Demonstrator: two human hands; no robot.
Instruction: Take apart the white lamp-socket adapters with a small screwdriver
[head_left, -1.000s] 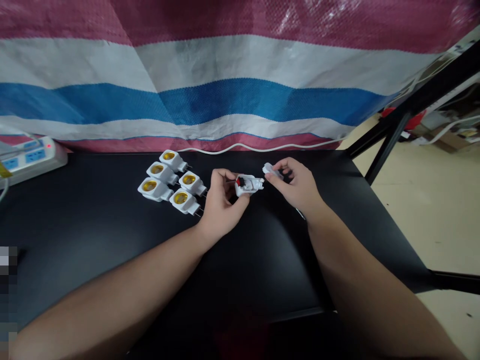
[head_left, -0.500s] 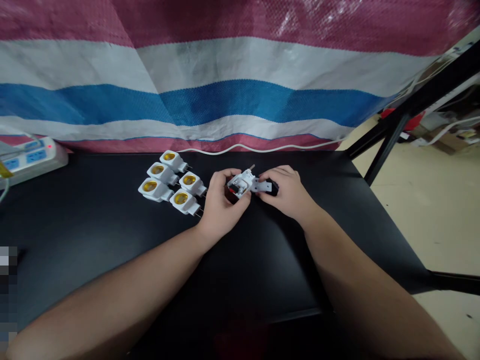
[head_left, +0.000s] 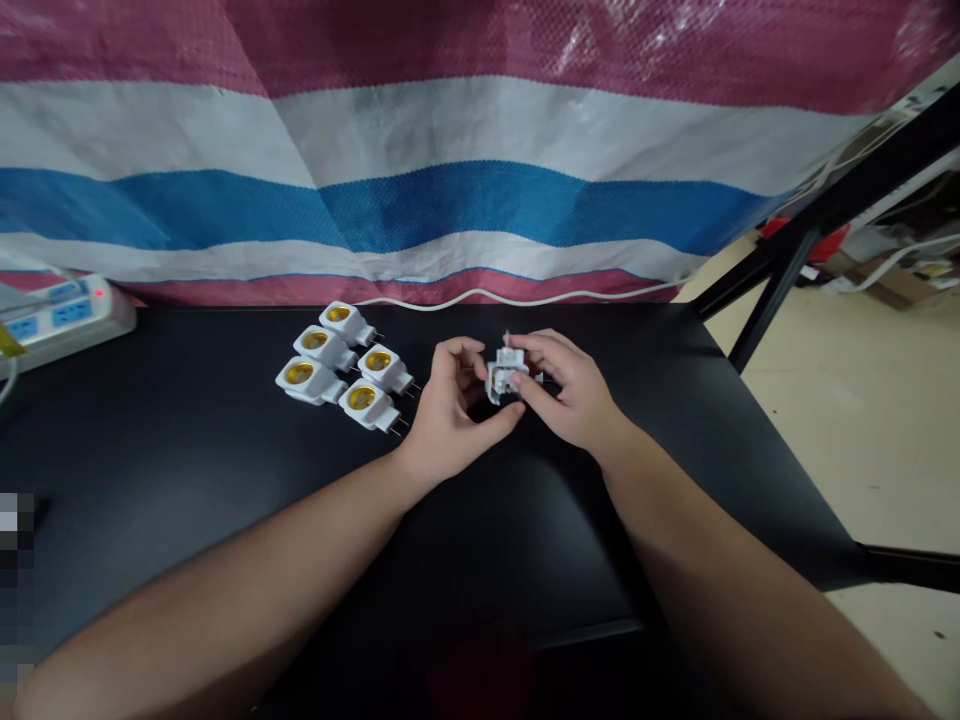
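Note:
My right hand [head_left: 571, 390] pinches a small white plastic housing [head_left: 507, 372] between thumb and fingers, just above the black table. Blur hides the housing's detail, and the fingers cover its right end. Around its left side curves my left hand [head_left: 450, 410], fingers and thumb apart; whether a fingertip touches the housing is hard to see. Left of that hand lie several white plug-in lamp sockets [head_left: 309, 381] with gold-coloured round openings and metal prongs pointing right.
A white power strip [head_left: 112, 305] with blue outlets and a red light sits at the table's left back. One white cable [head_left: 480, 293] runs along the rear edge before a striped plastic sheet [head_left: 480, 200]. Black frame bars [head_left: 780, 270] stand at right.
The housing has shifted slightly right and turned, so its open inside and the flat white tab no longer show clearly. My left fingers have loosened from it; my right thumb now presses on it.

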